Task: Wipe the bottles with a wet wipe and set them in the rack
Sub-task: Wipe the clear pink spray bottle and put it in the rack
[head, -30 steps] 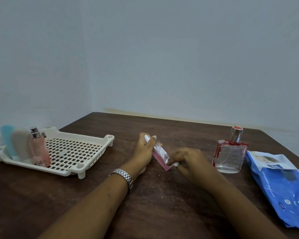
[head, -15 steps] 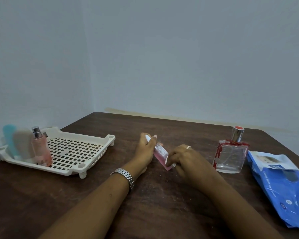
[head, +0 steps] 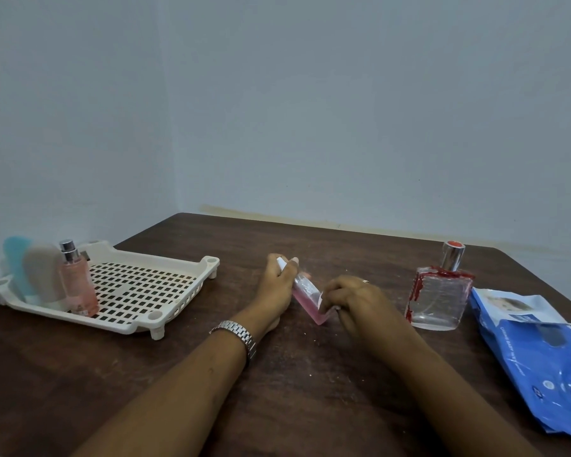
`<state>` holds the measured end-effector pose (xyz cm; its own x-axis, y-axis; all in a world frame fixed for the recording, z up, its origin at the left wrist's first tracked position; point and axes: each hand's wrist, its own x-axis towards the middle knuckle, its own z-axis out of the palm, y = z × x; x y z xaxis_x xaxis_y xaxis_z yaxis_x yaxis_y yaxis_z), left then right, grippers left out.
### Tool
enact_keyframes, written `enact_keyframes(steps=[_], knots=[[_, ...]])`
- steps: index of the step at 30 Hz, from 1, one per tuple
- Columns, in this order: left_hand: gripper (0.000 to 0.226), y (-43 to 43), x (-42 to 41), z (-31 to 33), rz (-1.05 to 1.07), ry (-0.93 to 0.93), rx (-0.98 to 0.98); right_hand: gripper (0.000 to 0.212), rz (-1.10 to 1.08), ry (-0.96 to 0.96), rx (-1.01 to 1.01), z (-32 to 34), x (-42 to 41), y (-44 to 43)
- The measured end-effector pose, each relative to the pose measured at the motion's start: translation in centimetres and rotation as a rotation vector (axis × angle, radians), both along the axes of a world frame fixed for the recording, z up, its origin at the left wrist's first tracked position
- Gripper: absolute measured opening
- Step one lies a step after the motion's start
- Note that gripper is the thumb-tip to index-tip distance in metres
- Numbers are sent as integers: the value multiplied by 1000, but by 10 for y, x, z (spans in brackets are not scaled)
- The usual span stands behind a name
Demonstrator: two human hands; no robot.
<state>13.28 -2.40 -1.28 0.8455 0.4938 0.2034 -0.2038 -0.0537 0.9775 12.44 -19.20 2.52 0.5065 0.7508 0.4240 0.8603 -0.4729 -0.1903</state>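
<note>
My left hand (head: 277, 285) grips the top end of a small pink bottle (head: 305, 300), which lies tilted over the middle of the table. My right hand (head: 353, 300) holds a wet wipe (head: 327, 310) pressed against the bottle's lower end; little of the wipe shows. A square clear bottle with red trim and a silver cap (head: 437, 296) stands to the right. The cream rack (head: 139, 288) sits at the left and holds a blue bottle (head: 15, 268), a beige bottle (head: 43, 275) and a pink spray bottle (head: 76, 282) at its left end.
A blue wet-wipe pack (head: 538, 354) lies at the right edge of the dark wooden table (head: 310, 390), its flap open. Grey walls close off the far and left sides. White crumbs dot the table near my hands.
My right hand has shifted slightly along the lower end of the pink bottle, rubbing it with the wipe. My left hand keeps the same hold.
</note>
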Motion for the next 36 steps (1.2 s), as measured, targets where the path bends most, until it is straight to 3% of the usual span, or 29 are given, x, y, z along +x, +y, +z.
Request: enact_keyframes(steps=[6, 10, 16, 19, 23, 28, 33, 36], knots=[[11, -2, -4, 2, -37, -47, -39, 28, 12, 52, 33, -4, -1, 1], [9, -2, -6, 4, -48, -24, -17, 29, -99, 31, -20, -3, 8, -11], [8, -3, -9, 6, -54, -19, -7, 31, -130, 207, 250, -3, 9, -8], [10, -4, -10, 6, -57, -35, -26, 22, -73, 276, 221, -3, 3, -6], [9, -4, -10, 7, -65, -39, -35, 7, -69, 263, 118, -4, 3, -4], [12, -4, -11, 9, -136, -84, -121, 30, -138, 311, 268, -10, 12, -5], [17, -8, -13, 10, -156, -131, -136, 19, -83, 206, 319, -12, 4, 5], [18, -9, -15, 12, -194, -163, -192, 19, -108, 261, 306, -12, 8, 3]])
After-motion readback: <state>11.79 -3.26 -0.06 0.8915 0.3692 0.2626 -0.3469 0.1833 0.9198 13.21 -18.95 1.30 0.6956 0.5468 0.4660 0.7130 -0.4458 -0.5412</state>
